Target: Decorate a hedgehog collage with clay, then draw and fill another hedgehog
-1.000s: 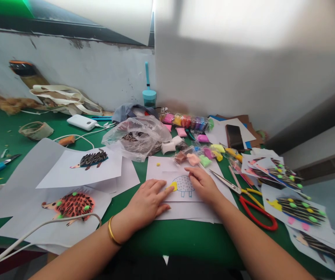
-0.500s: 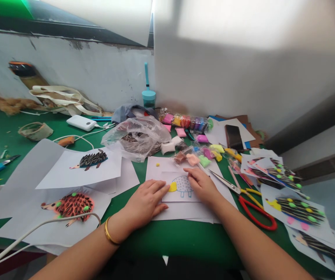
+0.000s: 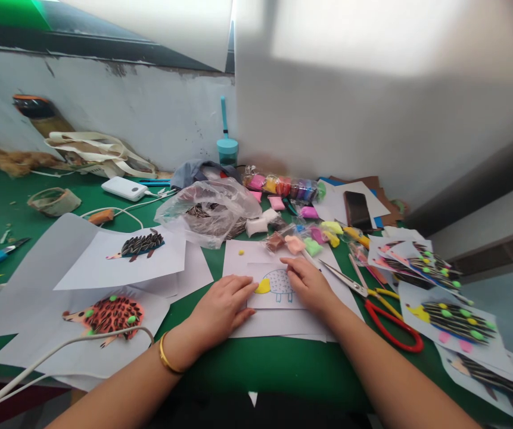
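"Head view: how's the drawing point(image 3: 278, 286) near the counter's point(image 3: 292, 364) front edge?"
"Yellow clay point(image 3: 263, 286) on one end; body point(image 3: 278, 279) and legs point(image 3: 277, 297) only inked. Left hand point(image 3: 226, 307) and right hand point(image 3: 312, 287), thumbs apart, grip nothing."

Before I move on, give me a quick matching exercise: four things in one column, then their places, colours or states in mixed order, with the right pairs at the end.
Things:
1. right hand
2. yellow piece
3. scissors
4. phone

Places, colours or states:
A. partly red at the handle
B. flat, beside the fingertips of the left hand
C. dark-screened, farther back than the other three
D. over the right end of the blue drawing

Right pairs: 1-D, 2-B, 3-A, 4-C.
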A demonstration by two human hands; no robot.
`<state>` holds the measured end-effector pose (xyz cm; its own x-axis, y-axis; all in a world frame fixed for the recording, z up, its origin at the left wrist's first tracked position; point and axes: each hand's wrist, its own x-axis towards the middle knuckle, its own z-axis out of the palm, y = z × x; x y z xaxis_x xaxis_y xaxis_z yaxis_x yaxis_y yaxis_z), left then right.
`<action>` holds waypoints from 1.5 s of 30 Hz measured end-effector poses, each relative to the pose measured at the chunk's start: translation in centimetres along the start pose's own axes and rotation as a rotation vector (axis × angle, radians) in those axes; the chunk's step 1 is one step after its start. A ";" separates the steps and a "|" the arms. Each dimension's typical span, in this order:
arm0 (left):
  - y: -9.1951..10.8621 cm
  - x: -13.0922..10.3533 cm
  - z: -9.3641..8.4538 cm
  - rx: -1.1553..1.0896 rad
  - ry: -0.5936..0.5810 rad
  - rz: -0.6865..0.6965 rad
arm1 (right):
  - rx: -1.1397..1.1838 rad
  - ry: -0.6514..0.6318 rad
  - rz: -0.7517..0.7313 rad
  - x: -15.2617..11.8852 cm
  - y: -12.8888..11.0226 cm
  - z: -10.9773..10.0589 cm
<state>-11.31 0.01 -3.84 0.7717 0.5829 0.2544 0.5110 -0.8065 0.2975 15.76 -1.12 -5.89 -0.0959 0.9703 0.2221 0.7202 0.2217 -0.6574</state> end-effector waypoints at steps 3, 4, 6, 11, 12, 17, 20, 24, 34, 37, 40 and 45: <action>0.0 0.0 0.1 0.025 -0.019 0.017 | -0.004 0.001 -0.014 0.0 0.1 0.0; 0.0 0.0 0.1 0.033 -0.022 0.018 | -0.005 0.003 -0.018 0.0 0.1 0.0; 0.0 0.0 0.1 0.034 -0.023 0.010 | -0.005 0.006 -0.017 0.0 0.0 0.0; 0.0 0.1 0.1 -0.006 -0.002 -0.023 | -0.005 0.002 -0.005 0.0 -0.1 0.0; 0.0 0.1 0.1 -0.005 0.000 -0.018 | -0.006 0.001 -0.008 0.0 -0.1 0.0; -0.1 0.0 0.2 0.014 0.000 -0.002 | -0.009 0.001 -0.011 0.0 0.0 0.0; -0.1 0.0 0.2 -0.019 0.007 -0.026 | -0.010 0.005 -0.012 0.0 0.0 0.0; -0.1 0.2 0.1 -0.051 -0.001 -0.066 | -0.010 0.000 -0.013 0.0 0.0 0.1; -0.3 0.4 0.5 -0.041 0.034 -0.032 | -0.020 0.003 -0.016 0.0 -0.1 0.0; -0.3 0.5 0.5 -0.049 0.035 -0.038 | -0.021 0.001 -0.015 0.0 -0.1 0.0; -0.1 1.2 0.4 -0.067 0.027 -0.086 | -0.021 0.004 -0.004 -0.1 -0.1 0.1; 0.3 2.8 0.6 -0.065 0.026 -0.196 | -0.013 0.010 -0.004 -0.1 -0.2 0.1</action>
<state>-8.79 1.34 -3.65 0.6493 0.7312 0.2091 0.6243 -0.6695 0.4026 15.55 -1.20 -5.90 -0.0919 0.9685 0.2316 0.7289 0.2239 -0.6470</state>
